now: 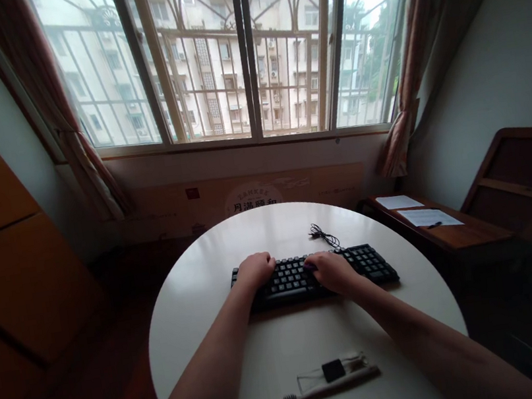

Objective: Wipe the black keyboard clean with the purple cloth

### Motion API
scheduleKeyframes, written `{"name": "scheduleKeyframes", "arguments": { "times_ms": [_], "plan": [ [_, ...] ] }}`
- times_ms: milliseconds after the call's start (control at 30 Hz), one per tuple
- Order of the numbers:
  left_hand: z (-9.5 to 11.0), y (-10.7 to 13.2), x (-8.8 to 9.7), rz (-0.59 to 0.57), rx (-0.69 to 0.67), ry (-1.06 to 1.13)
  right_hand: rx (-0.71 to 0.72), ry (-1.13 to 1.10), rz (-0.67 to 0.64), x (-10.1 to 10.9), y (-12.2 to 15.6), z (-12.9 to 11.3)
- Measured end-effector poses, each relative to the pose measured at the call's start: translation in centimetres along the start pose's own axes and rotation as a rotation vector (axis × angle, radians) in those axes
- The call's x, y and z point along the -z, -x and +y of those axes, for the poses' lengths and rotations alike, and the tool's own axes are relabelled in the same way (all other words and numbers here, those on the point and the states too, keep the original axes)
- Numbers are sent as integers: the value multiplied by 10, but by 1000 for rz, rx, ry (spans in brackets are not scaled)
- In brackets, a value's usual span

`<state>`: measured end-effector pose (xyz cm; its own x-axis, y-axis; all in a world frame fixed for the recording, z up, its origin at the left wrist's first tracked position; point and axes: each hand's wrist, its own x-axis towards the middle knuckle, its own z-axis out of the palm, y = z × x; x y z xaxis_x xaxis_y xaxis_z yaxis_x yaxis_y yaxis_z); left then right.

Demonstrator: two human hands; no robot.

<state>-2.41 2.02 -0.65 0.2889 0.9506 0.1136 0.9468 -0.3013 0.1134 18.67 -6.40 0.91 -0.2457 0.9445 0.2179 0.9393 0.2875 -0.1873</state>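
A black keyboard (285,281) lies across the white round table, its number pad to the right. My left hand (256,269) rests over the keyboard's left part, fingers curled down around its far edge and fingertips hidden. Over the middle-right keys, my right hand (333,271) is closed in a pinch. A small dark purplish bit shows at its fingertips, too little to name. Nearer to me lie a toothbrush (334,386) with dark bristles and, just beyond it, a wire tool with a black square grip (333,369), blurred.
A coiled black cable (324,236) lies behind the keyboard on the table (192,344). To the right stands a wooden chair (522,174) beside a low wooden surface (481,232) bearing paper sheets (429,217) and a pen (434,225). A barred window (244,56) is ahead.
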Motion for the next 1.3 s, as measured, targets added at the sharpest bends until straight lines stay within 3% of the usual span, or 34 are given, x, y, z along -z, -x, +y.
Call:
{"name": "scheduleKeyframes", "arguments": {
  "times_ms": [100, 367, 700, 867, 1100, 1300],
  "plan": [
    [1, 1, 1, -13, 3, 9, -10, -22, 29, 4, 2, 8],
    [-1, 1, 1, -15, 6, 25, -149, -158, 289, 7, 3, 48],
    [0, 1, 2, -1, -15, 8, 63, -59, 54, 3, 8, 22],
    [-1, 2, 1, 0, -10, 8, 70, -27, -10, 7, 8, 23],
    [0, 1, 1, -11, -9, 5, 21, 9, 22, 2, 5, 16],
    [0, 1, 2, -4, -7, 9, 40, 5, -33, 9, 6, 18]
  ]
}}
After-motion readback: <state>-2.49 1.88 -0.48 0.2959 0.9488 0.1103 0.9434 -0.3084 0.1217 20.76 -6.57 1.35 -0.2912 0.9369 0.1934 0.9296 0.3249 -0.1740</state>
